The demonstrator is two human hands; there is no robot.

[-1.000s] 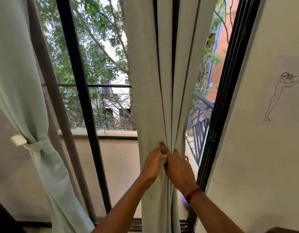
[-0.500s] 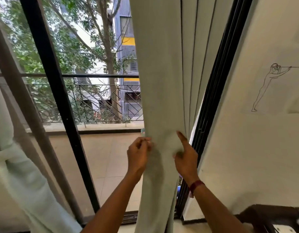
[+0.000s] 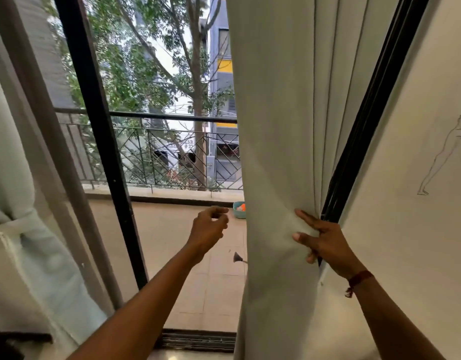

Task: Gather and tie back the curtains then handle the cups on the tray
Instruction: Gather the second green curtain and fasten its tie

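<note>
— Two hands up at mid-height of the pale grey-green pleated fabric curtain [image 3: 276, 152]. Nearer one?

— Clearly the right hand [image 3: 328, 245]. Already on the cloth: thumb and forefinger spread across the front, pinching a pucker of fabric at the right edge, other fingers curled round behind, hard against the black metal door frame [image 3: 367, 120].

— And the left hand [image 3: 209, 229]?

— Off the cloth. Hovering just left of the curtain's left edge, fingers loosely curled, holding nothing.

— Lie of the curtain?

— Hanging straight down, long axis vertical, running out of view at top and bottom. Directly ahead, slightly right of centre, between the two hands. Pleats loose above and below the grip, not yet bunched into one column.

— So for the coming move?

— Probably a short reach rightward with the left hand to that near left edge, then a squeeze of both edges together across the width, at right angles to the hang. No tie-back band visible on this side; can't tell where one might come from.

— Other side done?

— Looks so: matching pale curtain [image 3: 50, 255] at the far left, cinched at the middle by a band of the same cloth.

— Cups, tray?

— Nowhere in view.
</note>
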